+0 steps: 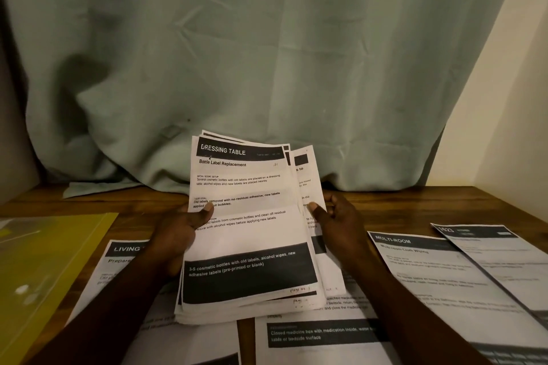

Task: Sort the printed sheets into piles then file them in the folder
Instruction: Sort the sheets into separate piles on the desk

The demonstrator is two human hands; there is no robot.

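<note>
A thick stack of printed sheets (pixel 246 234) is held tilted above the table, its top page headed "DRESSING TABLE". My left hand (pixel 175 234) grips the stack's left edge with the thumb on the top page. My right hand (pixel 335 219) holds the right edge, its thumb on a sheet fanned out to the right. Sorted sheets lie flat on the table: a "LIVING" sheet (pixel 118 264) at the left, a medicine box sheet (pixel 320 335) under the stack, a "MULTI-ROOM" sheet (pixel 427 272) and another sheet (pixel 498 252) at the right. A yellow folder (pixel 44 261) lies far left.
The wooden table (pixel 415 204) runs back to a pale green curtain (pixel 267 68) that drapes onto its far edge. A cream wall (pixel 519 98) stands at the right.
</note>
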